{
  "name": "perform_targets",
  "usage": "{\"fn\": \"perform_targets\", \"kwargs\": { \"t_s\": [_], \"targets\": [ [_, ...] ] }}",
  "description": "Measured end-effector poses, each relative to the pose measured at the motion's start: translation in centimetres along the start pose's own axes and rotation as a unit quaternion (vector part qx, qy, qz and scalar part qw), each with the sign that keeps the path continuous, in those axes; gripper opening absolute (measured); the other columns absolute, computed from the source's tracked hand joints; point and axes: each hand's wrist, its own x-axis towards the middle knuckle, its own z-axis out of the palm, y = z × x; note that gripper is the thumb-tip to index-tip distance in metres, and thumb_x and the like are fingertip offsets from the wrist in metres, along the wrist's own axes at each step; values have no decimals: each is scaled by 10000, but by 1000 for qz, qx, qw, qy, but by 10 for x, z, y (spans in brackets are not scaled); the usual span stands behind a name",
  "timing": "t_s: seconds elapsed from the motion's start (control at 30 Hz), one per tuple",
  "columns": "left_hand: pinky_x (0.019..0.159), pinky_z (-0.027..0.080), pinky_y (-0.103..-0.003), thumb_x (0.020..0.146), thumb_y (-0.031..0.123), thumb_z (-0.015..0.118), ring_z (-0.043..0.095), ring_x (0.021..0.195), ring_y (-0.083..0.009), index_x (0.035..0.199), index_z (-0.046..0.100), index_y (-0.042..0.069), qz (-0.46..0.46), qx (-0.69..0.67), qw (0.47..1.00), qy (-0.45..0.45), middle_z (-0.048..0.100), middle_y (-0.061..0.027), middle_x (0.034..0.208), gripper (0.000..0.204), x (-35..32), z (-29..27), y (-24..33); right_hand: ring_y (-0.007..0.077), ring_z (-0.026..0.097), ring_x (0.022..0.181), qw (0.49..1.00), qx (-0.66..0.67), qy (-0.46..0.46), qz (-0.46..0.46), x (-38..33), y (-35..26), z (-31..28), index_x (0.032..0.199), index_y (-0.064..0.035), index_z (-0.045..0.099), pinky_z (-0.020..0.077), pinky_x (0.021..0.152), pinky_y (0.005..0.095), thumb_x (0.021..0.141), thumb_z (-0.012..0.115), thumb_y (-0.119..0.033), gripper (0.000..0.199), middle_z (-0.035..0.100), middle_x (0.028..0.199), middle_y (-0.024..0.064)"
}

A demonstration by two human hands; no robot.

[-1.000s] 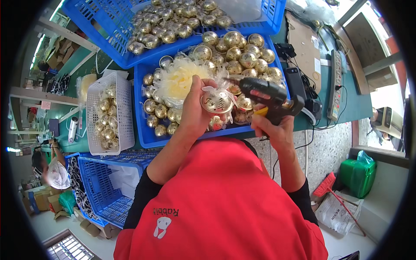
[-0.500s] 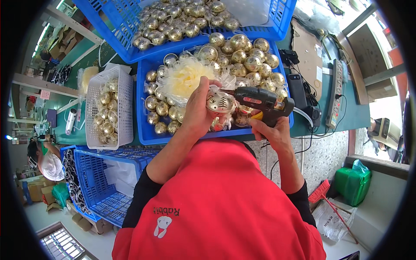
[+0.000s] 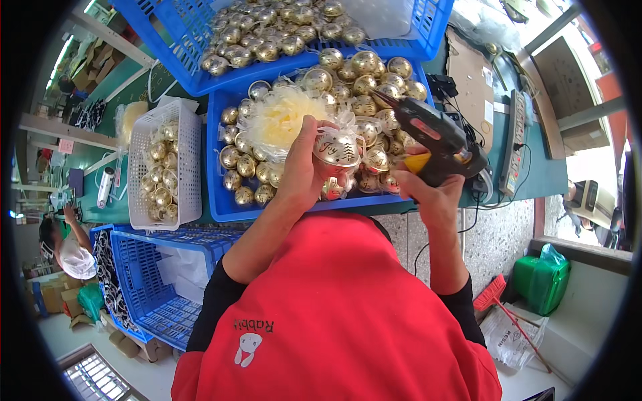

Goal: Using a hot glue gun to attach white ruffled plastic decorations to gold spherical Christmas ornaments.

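My left hand (image 3: 302, 168) is closed around a round gold bell ornament (image 3: 338, 148) with dark printed decoration, over the front part of a blue tray (image 3: 267, 214). To its right, my right hand (image 3: 433, 194) grips a black glue gun (image 3: 436, 134) with a yellow trigger. The gun's nozzle points up and left, apart from the held bell. Many similar gold bells (image 3: 364, 62) fill the tray. On top of those at left lies a bunch of pale yellow ribbon (image 3: 275, 123) in clear wrap.
Behind the tray stands a blue crate (image 3: 194, 79) with more bells. A white perforated basket (image 3: 194, 174) of bells is at left. On the right are a power strip (image 3: 516, 144), cords and flattened cardboard (image 3: 468, 80). Another person (image 3: 72, 250) sits far left.
My right hand has drawn the glue gun right, away from the bell, and its nozzle now tilts upward. My left hand keeps hold of the bell, nearly in place.
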Motion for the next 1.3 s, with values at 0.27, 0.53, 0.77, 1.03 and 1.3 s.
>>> {"fn": "perform_targets", "kwargs": {
  "t_s": [0.27,0.53,0.77,1.03,1.3],
  "targets": [
    [447,499,-274,905,316,411,595,700,-182,1048,425,42,-13,63,998,21,584,-149,912,310,-9,6,-3,67,604,774,996,-65,-44,-38,4,20,18,970,1,565,496,665,198,737,676,-6,258,646,865,44],
    [400,448,-259,889,260,410,570,573,-176,1021,424,34,-48,119,991,29,574,-121,794,262,-10,13,-4,69,601,741,991,-102,-52,-72,11,26,16,979,6,580,506,651,206,721,695,-9,283,646,852,44],
    [429,460,-255,884,235,435,561,591,-131,1032,422,28,-44,206,975,67,561,-111,810,255,-10,12,-9,77,590,694,992,-104,-23,-68,5,26,15,985,11,586,502,615,205,694,685,42,309,625,817,35],
    [554,509,-238,926,250,431,561,686,-103,1078,384,25,116,204,969,76,490,-60,920,275,-3,10,-21,88,470,434,993,27,-38,112,-8,-12,26,899,9,552,335,397,208,654,647,75,271,577,658,71],
    [675,536,-379,922,384,399,590,894,-235,1148,410,57,78,27,996,15,548,-121,1035,397,-20,1,-6,114,449,425,998,38,36,36,-8,-14,17,992,5,503,337,405,241,724,567,54,280,513,621,58]
  ]
}}
